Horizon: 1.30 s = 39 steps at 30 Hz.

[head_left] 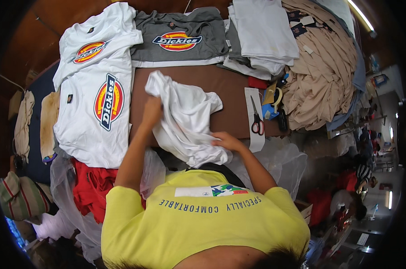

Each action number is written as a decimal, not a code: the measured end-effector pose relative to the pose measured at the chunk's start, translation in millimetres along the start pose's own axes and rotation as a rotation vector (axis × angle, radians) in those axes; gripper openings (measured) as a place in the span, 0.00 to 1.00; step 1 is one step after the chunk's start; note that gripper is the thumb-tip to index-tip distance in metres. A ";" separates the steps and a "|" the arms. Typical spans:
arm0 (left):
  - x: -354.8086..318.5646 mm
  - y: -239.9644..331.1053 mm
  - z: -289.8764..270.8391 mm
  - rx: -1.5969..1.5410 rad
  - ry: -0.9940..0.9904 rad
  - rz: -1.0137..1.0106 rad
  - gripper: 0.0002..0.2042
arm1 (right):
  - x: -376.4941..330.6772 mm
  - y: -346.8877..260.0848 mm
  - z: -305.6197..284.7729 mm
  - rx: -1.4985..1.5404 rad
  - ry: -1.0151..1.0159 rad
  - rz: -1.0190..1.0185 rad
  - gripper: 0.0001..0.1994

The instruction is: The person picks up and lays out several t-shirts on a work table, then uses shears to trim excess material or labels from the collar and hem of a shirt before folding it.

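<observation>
A crumpled white T-shirt (185, 105) hangs between my two hands in front of my chest, partly over the brown table top (230, 94). My left hand (153, 112), slightly blurred, is closed on its upper left part, and a bunched end of cloth rises above the fist. Lower down, my right hand (227, 141) grips the shirt's near right side with the fingers bent into the fabric. The cloth between them is twisted in loose folds. Any print on it is hidden.
Printed white T-shirts (84, 143) lie in piles at left, with grey printed ones (180, 51) behind. Folded white garments (263, 33) and a heap of beige garments (321, 71) stand at right. Scissors (257, 123) rest on a paper strip (257, 142) near a tape roll (277, 96).
</observation>
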<state>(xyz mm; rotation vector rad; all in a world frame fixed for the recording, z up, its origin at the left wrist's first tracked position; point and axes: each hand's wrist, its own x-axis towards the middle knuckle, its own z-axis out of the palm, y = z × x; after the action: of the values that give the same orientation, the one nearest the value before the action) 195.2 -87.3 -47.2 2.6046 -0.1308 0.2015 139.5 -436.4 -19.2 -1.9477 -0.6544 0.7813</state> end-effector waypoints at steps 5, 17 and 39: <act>-81.4 63.3 -83.0 -0.660 -0.259 -0.040 0.08 | -139.1 -13.2 -53.7 0.090 0.553 0.287 0.09; -123.7 76.3 -252.4 -0.409 -0.173 -0.019 0.10 | -228.4 -90.8 -102.2 0.347 1.113 -0.053 0.16; -61.3 25.4 -67.3 0.063 0.179 0.214 0.19 | 30.7 -11.3 -50.2 -0.621 0.711 -0.051 0.11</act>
<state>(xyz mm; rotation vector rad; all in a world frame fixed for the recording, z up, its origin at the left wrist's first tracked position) 123.6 -71.7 12.5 2.6173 -0.3448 0.5203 195.4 -437.3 2.3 -2.5381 -0.5254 -0.2122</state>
